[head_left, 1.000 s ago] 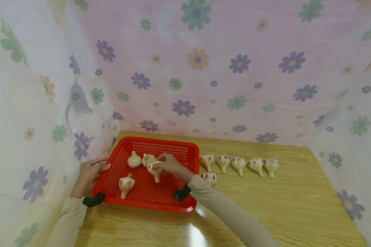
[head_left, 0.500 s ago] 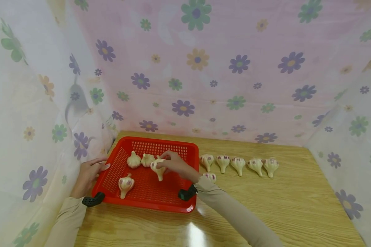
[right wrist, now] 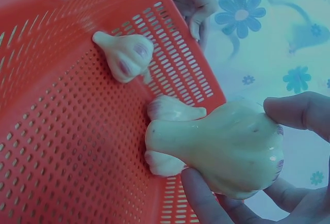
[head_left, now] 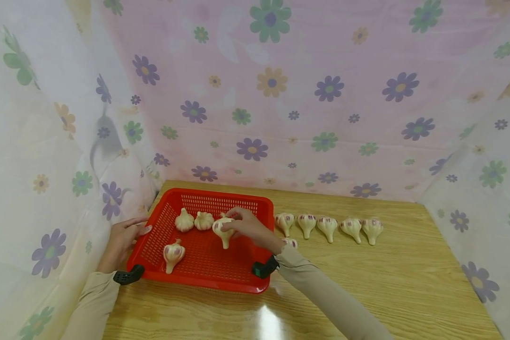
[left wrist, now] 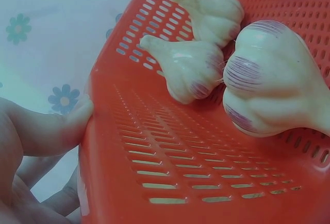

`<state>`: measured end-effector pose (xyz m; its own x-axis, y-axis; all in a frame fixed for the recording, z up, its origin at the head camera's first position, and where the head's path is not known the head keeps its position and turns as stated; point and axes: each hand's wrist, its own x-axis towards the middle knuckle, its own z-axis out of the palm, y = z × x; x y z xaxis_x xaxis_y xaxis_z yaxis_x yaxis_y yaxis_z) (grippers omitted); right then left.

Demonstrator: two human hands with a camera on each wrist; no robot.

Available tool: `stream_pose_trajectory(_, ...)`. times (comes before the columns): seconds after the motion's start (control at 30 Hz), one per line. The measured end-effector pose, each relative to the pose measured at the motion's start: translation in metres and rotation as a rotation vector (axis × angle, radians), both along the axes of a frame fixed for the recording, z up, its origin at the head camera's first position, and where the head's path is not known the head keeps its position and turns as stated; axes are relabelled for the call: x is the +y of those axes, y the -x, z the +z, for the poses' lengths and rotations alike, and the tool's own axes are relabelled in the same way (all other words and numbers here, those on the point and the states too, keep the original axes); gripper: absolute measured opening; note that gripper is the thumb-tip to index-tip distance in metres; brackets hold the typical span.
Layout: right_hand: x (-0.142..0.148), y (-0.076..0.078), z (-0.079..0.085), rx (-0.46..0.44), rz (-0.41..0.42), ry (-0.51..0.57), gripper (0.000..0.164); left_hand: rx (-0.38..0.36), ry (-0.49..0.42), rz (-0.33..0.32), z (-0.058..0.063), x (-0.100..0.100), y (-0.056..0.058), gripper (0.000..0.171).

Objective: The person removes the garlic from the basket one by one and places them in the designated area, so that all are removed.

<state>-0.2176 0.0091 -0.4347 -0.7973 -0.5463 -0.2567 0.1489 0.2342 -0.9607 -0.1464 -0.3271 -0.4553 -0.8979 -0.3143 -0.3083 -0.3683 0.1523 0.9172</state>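
My right hand pinches a garlic bulb over the red basket, its stem pointing down and toward me. Thumb and fingers grip its wide end in the right wrist view. My left hand holds the basket's left rim, thumb on the rim and fingers outside. Inside the basket, one garlic bulb lies at the front left, large in the left wrist view. Two more, a left bulb and a right bulb, lie near the back wall.
Several garlic bulbs lie in a row on the wooden table right of the basket, stems toward me. Another bulb lies before the row, partly hidden by my right arm. Flowered curtains enclose the back and sides.
My right hand has moved a little to the right with the garlic bulb, uncovering more of the bulb by the back wall. The left hand and basket have stayed in place.
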Motion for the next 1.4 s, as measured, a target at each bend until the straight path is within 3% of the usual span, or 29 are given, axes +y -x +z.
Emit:
stream_pose_trajectory(0.57, 0.025, 0.004, 0.010, 0.010, -0.014, 0.052, 0.041, 0.010, 0.019, -0.005, 0.000, 0.000, -0.002, 0.051)
stream_pose_trajectory(1.4, 0.062, 0.008, 0.006, -0.023, -0.066, 0.058, 0.040, -0.002, 0.030, 0.002, -0.001, 0.000, 0.000, 0.051)
